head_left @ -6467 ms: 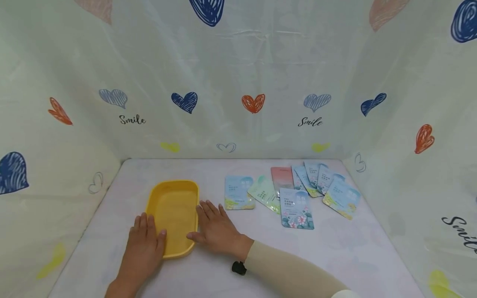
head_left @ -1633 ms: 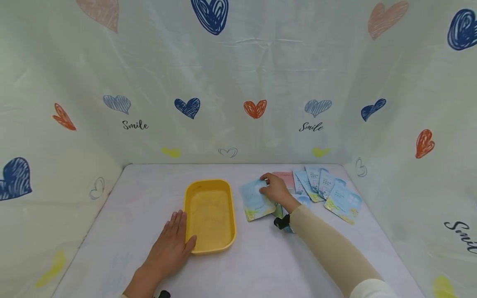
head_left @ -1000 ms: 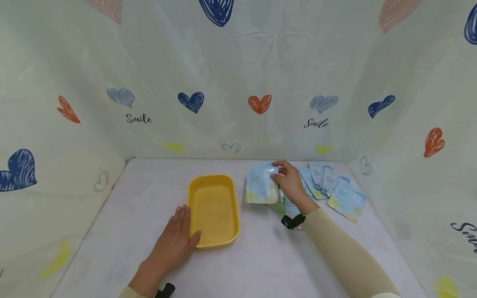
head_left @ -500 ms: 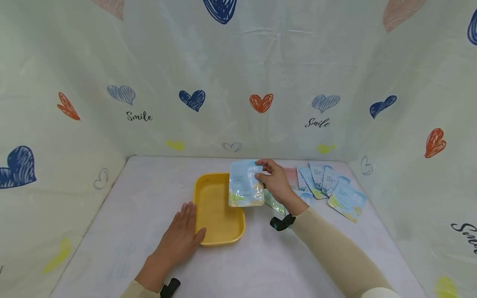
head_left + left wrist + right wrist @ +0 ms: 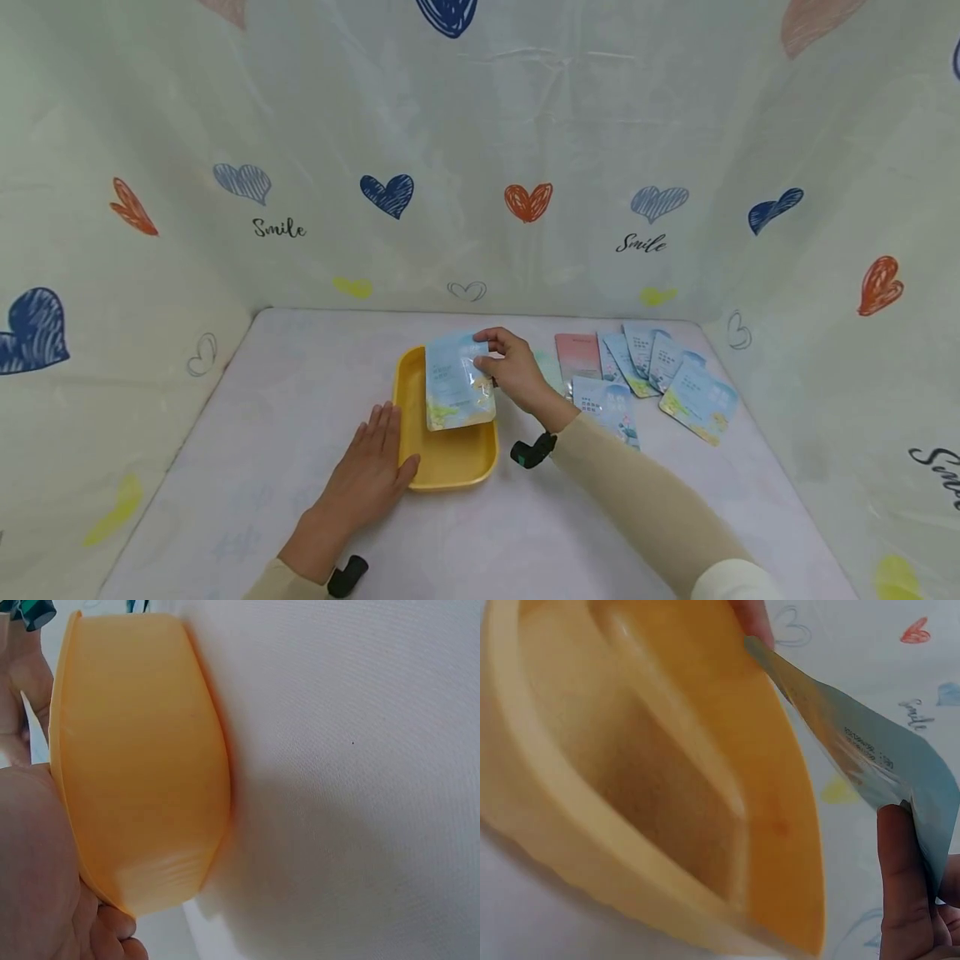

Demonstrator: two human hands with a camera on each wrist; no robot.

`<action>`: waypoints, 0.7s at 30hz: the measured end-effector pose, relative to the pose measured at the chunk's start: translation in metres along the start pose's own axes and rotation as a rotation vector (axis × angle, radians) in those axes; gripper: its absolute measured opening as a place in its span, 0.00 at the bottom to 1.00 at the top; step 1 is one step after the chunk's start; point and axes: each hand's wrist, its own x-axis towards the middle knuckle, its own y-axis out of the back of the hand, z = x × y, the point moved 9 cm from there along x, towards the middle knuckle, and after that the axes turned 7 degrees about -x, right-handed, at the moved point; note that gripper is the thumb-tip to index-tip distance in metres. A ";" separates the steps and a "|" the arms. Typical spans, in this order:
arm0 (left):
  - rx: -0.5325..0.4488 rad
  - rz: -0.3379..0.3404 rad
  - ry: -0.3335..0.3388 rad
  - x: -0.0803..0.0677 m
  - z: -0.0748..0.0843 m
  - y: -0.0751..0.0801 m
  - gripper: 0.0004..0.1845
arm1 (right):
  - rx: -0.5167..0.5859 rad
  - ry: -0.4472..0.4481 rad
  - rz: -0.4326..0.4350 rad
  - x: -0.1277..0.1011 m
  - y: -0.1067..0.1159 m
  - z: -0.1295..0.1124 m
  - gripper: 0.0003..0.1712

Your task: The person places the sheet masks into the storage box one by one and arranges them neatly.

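Note:
A yellow tray [image 5: 459,461] lies on the white table. My right hand [image 5: 510,367] pinches a light blue sachet [image 5: 454,385] by its upper right corner and holds it just above the tray. The right wrist view shows the sachet [image 5: 870,757] hanging over the tray's hollow [image 5: 667,772]. My left hand [image 5: 373,472] lies flat on the table with fingers straight, its thumb side against the tray's left rim. Close up in the left wrist view is the tray's outer wall [image 5: 142,757].
Several more sachets [image 5: 645,371], blue, pink and green, are spread on the table right of the tray. Heart-printed cloth walls [image 5: 480,167] close in the table at the back and on both sides.
My right hand has picked the blue sachet from the spread and carried it left, from beside the tray to over it. The left hand stays against the tray's rim.

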 end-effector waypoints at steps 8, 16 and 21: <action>-0.028 0.033 -0.019 -0.001 0.003 0.003 0.44 | -0.141 0.031 -0.030 0.004 -0.032 0.000 0.16; -0.044 0.035 -0.027 0.001 0.002 0.001 0.44 | -0.250 0.011 -0.090 0.004 -0.055 0.004 0.16; -0.047 0.028 -0.021 0.001 0.002 0.000 0.44 | -0.395 0.043 -0.116 0.004 -0.061 0.001 0.17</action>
